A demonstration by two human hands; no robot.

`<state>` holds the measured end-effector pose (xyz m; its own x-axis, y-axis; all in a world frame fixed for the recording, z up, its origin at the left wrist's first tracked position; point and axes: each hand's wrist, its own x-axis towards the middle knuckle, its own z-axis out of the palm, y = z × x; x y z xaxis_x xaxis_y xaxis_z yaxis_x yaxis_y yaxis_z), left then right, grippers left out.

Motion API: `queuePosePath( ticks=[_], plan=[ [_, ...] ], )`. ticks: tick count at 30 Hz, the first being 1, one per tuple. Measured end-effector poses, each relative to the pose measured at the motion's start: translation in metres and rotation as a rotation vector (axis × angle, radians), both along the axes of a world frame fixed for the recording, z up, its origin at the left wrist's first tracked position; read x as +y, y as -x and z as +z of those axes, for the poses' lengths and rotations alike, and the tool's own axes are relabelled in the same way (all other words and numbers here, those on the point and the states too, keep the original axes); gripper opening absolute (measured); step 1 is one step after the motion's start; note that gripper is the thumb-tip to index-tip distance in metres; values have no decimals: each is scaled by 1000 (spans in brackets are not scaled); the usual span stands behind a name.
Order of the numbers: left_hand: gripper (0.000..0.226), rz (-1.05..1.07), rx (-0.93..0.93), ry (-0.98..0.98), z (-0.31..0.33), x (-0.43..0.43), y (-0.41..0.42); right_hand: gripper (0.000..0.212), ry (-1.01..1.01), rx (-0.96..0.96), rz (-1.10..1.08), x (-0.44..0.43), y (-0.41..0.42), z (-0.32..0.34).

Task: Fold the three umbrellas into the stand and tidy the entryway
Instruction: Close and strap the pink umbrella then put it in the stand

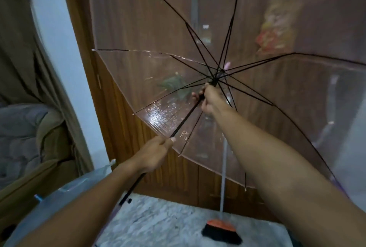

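A clear umbrella (158,88) with black ribs is spread open in front of a wooden door, its canopy filling the upper right of the view. My left hand (156,152) grips the black shaft low down. My right hand (208,99) grips the shaft high up, just below the hub where the ribs meet. The lower end of the shaft (126,197) pokes out beneath my left wrist. No stand and no other open umbrella can be seen.
A broom (222,229) with an orange head and pale handle leans against the wooden door (122,28). A marbled grey floor (158,223) lies below. Clear plastic (79,187) sits at lower left, beside a brown curtain (25,58) and a grey quilt.
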<state>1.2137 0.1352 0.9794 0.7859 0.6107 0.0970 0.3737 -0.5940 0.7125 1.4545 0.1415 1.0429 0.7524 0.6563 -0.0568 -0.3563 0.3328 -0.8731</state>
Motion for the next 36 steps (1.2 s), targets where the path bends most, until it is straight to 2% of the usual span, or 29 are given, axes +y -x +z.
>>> queuePosePath(
  ticks=[6,9,14,18,21,23,28,33,36],
  plan=[
    [51,3,-102,-15,-2,-20,-10,31,-105,69,37,-27,36,-3],
    [52,-17,-120,-34,4,-12,-14,40,-111,101,107,-26,66,-12],
    [53,-127,-116,25,2,0,-4,37,-133,140,52,-21,79,-24],
    [52,-260,-32,178,7,-7,10,39,-123,63,-102,-34,79,-17],
    [57,-337,39,403,-3,-3,36,39,-101,32,-179,-49,79,2],
    [56,-348,-12,457,-10,-11,48,36,-90,15,-201,-58,80,10],
    [57,-322,-224,370,-14,-15,56,35,-125,38,-278,-66,97,22],
    [65,-364,-230,443,-10,-7,56,36,-195,45,-318,-72,127,17],
    [61,-374,-233,503,-2,-10,47,41,-163,93,-277,-72,147,4]
  ],
)
